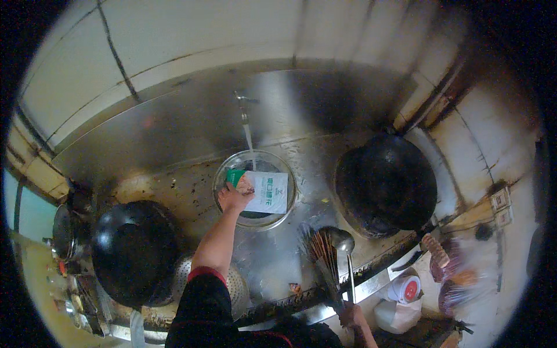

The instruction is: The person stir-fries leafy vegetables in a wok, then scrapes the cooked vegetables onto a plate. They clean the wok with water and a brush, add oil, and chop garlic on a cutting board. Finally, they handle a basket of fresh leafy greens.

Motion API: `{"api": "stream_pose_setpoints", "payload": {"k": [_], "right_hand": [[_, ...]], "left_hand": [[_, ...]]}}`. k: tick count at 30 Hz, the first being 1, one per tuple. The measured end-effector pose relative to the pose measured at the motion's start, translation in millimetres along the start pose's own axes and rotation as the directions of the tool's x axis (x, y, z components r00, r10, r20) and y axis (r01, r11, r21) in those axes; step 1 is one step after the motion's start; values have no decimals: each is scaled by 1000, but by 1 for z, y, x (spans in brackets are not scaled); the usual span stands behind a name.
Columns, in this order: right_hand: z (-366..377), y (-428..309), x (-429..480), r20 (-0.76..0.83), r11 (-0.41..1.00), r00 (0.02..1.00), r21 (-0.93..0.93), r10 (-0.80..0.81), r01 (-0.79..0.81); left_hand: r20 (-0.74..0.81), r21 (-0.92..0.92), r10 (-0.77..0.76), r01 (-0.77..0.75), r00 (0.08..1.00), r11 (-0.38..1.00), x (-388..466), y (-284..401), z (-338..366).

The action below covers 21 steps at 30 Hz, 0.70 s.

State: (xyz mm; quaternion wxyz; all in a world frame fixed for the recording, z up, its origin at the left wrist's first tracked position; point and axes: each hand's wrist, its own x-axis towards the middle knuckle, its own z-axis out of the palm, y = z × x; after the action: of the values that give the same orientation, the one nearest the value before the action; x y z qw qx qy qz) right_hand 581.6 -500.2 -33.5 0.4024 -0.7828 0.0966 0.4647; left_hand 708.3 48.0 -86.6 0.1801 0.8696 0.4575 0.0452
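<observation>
My left hand grips the lower left part of a flat white-and-green food packet that bears writing. The packet lies over the opening of a round metal basin and hides much of its inside. A thin stream of water falls from the wall tap just behind the packet. At the lower right, my right hand is closed around the handle of a metal ladle. Alongside the ladle is a bamboo wok brush, its lower end at the same hand.
A dark wok sits to the left, and another wok leans at the right. Below my left forearm is a perforated strainer, partly covered. A white tub and plastic-wrapped items are at the lower right.
</observation>
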Motion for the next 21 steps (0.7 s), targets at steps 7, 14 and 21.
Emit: {"api": "stream_pose_setpoints", "payload": {"k": [7, 14, 21], "right_hand": [[-8, -43, -19, -140, 961, 978, -253, -154, 115], [-31, -16, 8, 7, 996, 996, -29, -87, 87], [-52, 33, 71, 145, 667, 825, -519, -547, 534]], "left_hand": [[342, -730, -19, 279, 940, 624, 38, 8, 80], [-32, -804, -214, 102, 976, 586, -18, 32, 2], [-48, -845, -43, -18, 998, 534, -76, 30, -104]]}}
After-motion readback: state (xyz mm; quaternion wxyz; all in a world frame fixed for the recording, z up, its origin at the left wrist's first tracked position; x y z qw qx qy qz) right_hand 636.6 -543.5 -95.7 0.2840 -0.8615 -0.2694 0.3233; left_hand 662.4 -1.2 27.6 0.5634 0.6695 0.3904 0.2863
